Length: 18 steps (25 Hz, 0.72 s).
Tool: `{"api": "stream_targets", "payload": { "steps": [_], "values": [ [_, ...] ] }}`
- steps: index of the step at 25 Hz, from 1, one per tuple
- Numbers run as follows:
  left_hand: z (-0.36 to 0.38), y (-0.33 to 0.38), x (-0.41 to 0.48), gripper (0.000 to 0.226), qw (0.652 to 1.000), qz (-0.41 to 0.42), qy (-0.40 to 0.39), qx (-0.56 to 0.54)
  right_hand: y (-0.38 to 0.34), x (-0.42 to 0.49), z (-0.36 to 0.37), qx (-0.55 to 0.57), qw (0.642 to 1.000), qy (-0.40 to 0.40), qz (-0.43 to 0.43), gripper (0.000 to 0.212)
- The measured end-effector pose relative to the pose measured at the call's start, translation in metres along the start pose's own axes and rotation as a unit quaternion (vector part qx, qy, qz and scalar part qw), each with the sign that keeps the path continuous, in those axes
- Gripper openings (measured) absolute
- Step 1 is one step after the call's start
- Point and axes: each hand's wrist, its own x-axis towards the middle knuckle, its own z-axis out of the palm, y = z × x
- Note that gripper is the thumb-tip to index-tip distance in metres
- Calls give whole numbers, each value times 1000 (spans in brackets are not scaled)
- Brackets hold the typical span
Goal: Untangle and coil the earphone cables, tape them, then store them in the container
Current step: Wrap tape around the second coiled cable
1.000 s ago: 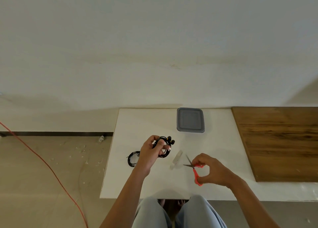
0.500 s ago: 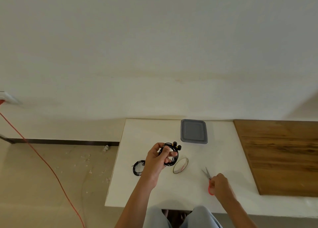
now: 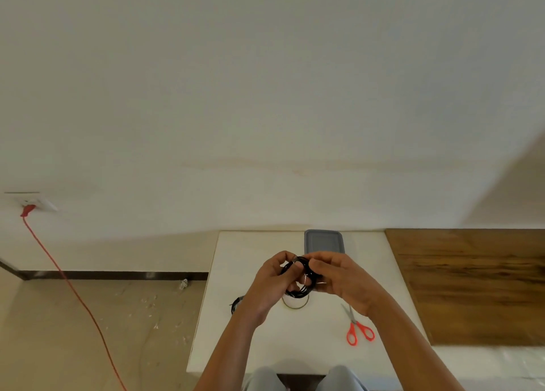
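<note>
In the head view, the left hand [image 3: 272, 284] and right hand [image 3: 342, 278] both pinch the coiled earphone cable [image 3: 300, 294] above the surface [image 3: 265, 346], near the grey container [image 3: 324, 241]. If either grip slackens before tape binds it, the loops would likely spring loose and tangle.

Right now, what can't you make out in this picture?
Head view:
- held earphone coil: whether it is taped, covered by left hand and right hand.
- tape roll: mostly under the hands.
- second coil: half behind the left wrist.
- container: inside unseen.
</note>
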Motion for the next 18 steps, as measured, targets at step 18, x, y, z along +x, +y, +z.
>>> {"api": "stream_targets", "payload": {
  "steps": [18],
  "values": [
    [17, 20, -29, 5, 916, 246, 174, 265, -14, -15, 15, 109, 988, 22, 103, 27]
  ]
}}
